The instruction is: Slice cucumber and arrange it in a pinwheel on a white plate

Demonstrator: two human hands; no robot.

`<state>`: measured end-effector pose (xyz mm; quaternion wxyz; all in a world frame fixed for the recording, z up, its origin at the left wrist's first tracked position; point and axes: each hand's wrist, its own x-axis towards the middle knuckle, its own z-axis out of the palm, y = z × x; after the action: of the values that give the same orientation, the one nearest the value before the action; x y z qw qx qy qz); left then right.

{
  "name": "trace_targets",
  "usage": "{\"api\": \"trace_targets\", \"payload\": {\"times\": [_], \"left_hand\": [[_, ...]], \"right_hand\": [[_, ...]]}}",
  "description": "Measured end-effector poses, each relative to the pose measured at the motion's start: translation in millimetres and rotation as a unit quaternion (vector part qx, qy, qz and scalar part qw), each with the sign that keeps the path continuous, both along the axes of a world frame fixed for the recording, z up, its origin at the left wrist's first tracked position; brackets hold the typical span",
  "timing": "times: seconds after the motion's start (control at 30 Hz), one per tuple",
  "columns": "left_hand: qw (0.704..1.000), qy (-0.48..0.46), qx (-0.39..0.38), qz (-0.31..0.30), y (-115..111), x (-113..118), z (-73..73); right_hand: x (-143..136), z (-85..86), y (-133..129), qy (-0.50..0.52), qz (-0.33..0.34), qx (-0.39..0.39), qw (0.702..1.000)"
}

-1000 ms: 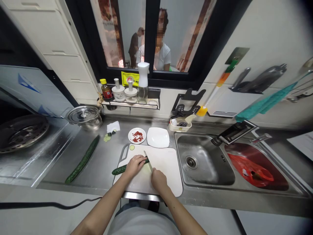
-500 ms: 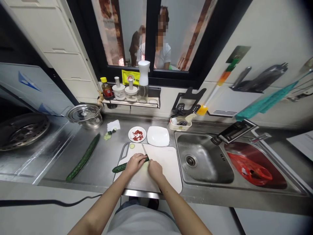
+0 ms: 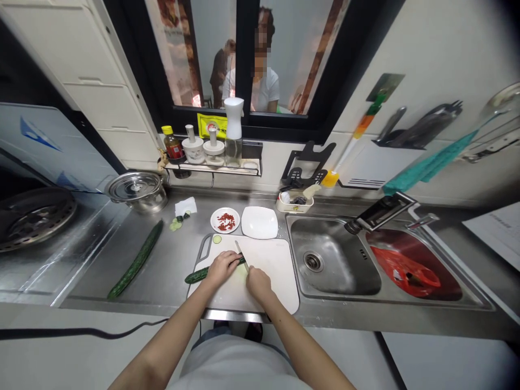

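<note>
On the white cutting board (image 3: 280, 281), my left hand (image 3: 222, 267) is closed over a dark green cucumber (image 3: 196, 275) and presses it down. My right hand (image 3: 259, 283) grips a knife (image 3: 242, 254), its blade slanting away to the upper left across the cucumber's right end. Pale green slices show partly beside the blade, mostly hidden by my right hand. One round cucumber slice (image 3: 217, 239) lies alone near the board's handle. A second, whole cucumber (image 3: 136, 260) rests on the steel counter to the left.
Behind the board stand a plate of chopped red pieces (image 3: 226, 229) and a white square plate (image 3: 260, 208). Cucumber scraps (image 3: 176, 224) and a white tissue (image 3: 186, 206) lie near a lidded pot (image 3: 156, 203). At right, a sink (image 3: 337, 281) adjoins a basin with a red bag (image 3: 402, 271).
The knife blade has tilted so that more of it shows above the cucumber. Both hands stay in nearly the same place. The whole view has shifted slightly.
</note>
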<state>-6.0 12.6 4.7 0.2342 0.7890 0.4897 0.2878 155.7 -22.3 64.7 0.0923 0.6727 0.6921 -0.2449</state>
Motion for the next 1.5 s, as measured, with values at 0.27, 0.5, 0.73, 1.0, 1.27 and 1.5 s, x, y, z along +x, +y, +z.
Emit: {"api": "trace_targets", "payload": {"times": [0.27,0.5,0.73,1.0,1.27,1.5], "left_hand": [[1.000,-0.003,0.001,0.003,0,0,-0.1],[1.000,0.001,-0.006,0.009,-1,1,-0.8],[1.000,0.004,-0.006,0.008,1,0,-4.0],[0.999,0.029,-0.028,0.025,1,2,2.3],[0.999,0.011,-0.024,0.044,-3,1,2.0],[0.989,-0.046,-0.002,0.138,-6,-3,8.0]], "right_hand": [[12,6.3,-25,-0.021,-0.002,-0.023,1.000],[20,13.4,-39,-0.022,0.000,-0.042,0.999],[29,17.6,-52,-0.019,-0.002,-0.049,0.999],[51,29.7,-63,-0.052,-0.008,-0.033,0.998],[68,30.8,-54,-0.118,-0.003,0.080,0.990],[72,19.9,-51,-0.132,0.001,0.165,0.977]]}}
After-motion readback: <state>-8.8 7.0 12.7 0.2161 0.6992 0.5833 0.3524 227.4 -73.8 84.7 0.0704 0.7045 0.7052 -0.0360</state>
